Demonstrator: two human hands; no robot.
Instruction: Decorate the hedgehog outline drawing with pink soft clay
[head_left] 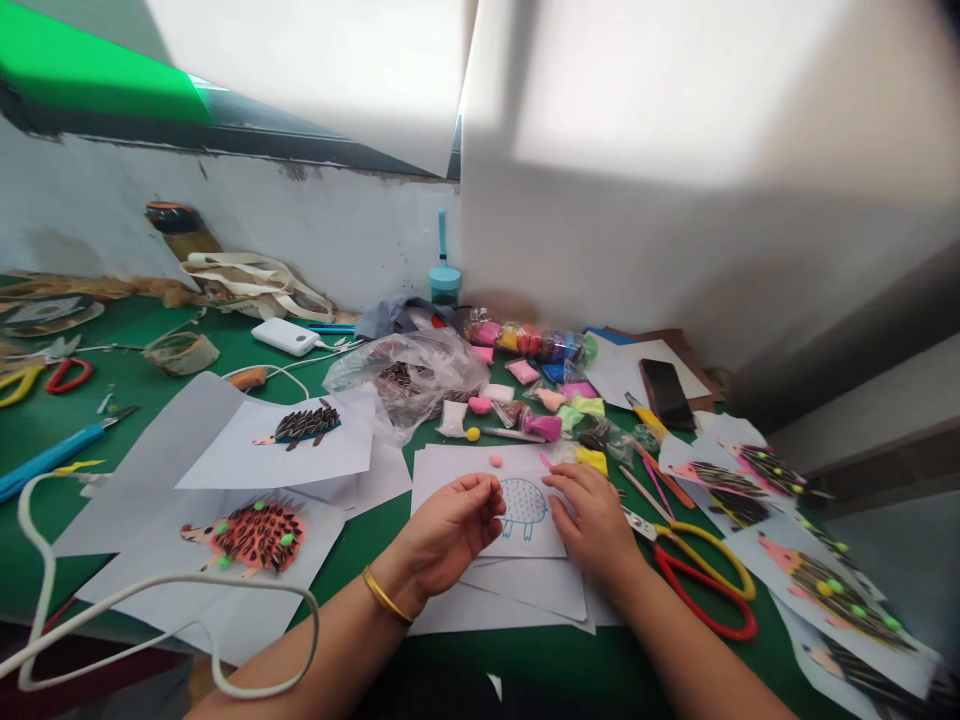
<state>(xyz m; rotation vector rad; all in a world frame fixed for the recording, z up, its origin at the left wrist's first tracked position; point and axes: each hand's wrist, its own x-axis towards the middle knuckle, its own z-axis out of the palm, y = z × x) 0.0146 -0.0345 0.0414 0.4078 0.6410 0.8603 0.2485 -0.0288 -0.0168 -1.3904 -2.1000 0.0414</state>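
Observation:
My left hand (454,525) rests on the left side of a white sheet (450,472) with a blue dotted hedgehog outline (523,503), fingers curled inward; what they hold, if anything, I cannot make out. My right hand (592,515) lies on the sheet's right edge, fingers bent and pressed down on the paper. A small pink clay ball (496,460) lies just above the outline. A gold bangle (386,597) circles my left wrist.
Red and yellow scissors (701,575) lie right of my right hand. Bags of coloured clay (540,345), a phone (666,392), a plastic bag of seeds (409,375) and finished hedgehog pictures (251,535) cover the green table (45,420). A white cable (150,590) loops at front left.

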